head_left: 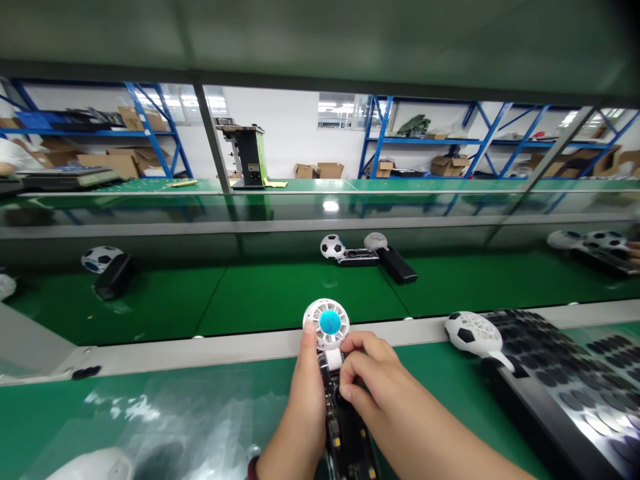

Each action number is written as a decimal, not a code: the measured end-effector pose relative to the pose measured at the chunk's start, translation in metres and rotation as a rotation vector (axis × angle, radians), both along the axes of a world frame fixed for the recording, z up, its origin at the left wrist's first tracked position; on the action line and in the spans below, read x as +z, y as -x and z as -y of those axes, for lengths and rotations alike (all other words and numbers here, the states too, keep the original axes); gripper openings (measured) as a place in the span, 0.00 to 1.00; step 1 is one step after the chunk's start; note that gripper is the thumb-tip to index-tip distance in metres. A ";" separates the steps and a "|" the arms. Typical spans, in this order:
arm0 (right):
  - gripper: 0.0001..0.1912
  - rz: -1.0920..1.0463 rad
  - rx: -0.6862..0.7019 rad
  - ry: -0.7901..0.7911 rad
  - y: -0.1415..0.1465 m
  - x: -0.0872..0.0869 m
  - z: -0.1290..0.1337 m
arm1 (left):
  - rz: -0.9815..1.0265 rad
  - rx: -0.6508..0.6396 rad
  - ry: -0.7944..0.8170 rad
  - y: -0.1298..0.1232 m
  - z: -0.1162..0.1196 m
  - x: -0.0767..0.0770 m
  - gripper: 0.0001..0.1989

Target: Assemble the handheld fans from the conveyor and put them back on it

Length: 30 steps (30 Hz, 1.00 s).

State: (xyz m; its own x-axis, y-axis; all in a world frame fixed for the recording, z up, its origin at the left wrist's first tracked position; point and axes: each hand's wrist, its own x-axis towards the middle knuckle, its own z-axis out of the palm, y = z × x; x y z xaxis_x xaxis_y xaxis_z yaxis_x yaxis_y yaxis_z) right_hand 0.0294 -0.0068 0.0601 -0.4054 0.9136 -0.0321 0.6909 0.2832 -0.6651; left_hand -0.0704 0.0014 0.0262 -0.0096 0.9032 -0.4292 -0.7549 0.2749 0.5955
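Note:
A small handheld fan is held upright in front of me, with a round white grille, a blue disc at its centre and a dark handle. My left hand is closed on its left side, the thumb resting against the fan head's lower edge. My right hand is closed in a pinch at the handle's upper part, just under the head. Whatever sits between those fingertips is hidden. To the right, another fan with a football-patterned head lies by sheets of dark round pieces.
Beyond the bench's pale rail, a green belt carries several football-patterned fans. At far right a person's hand touches one. A white object stands at lower left. An upper shelf hangs overhead.

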 end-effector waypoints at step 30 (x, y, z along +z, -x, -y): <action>0.25 -0.508 -0.153 0.320 -0.004 -0.040 0.006 | -0.016 -0.176 -0.103 -0.001 -0.004 -0.010 0.31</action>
